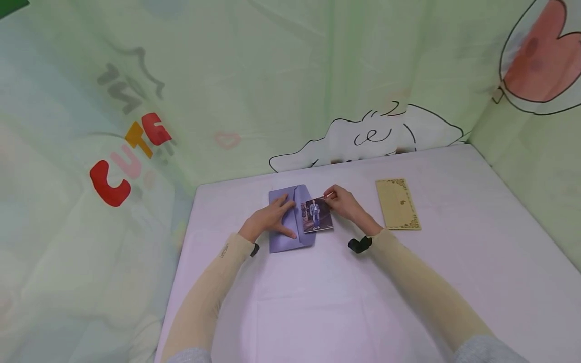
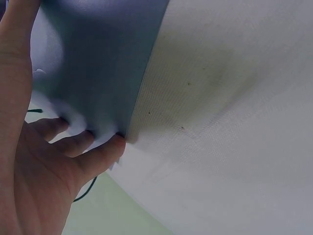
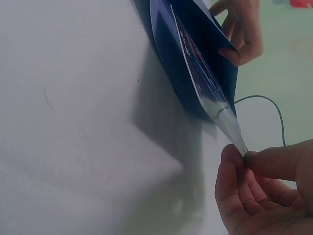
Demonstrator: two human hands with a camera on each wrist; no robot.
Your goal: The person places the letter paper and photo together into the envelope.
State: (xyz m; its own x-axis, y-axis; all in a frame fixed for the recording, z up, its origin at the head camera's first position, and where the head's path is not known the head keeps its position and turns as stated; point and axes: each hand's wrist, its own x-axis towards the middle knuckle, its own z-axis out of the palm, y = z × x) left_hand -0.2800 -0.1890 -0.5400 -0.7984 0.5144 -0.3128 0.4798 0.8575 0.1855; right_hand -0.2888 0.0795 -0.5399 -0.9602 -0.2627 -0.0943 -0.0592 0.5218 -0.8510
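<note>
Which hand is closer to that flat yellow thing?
The right hand. It pinches the photo just left of the flat yellow thing. The left hand holds the purple envelope, farther left.

Pale lilac-white desk (image 1: 317, 307), flat purple rectangular envelope with open flap (image 1: 291, 220) at left, flat tan rectangular card with dark ornamental corners (image 1: 398, 204) at right, well apart.

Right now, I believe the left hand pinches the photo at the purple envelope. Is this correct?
Not quite: it is the right hand that pinches the photo, as the head view shows. The photo is indeed at the purple envelope.
</note>
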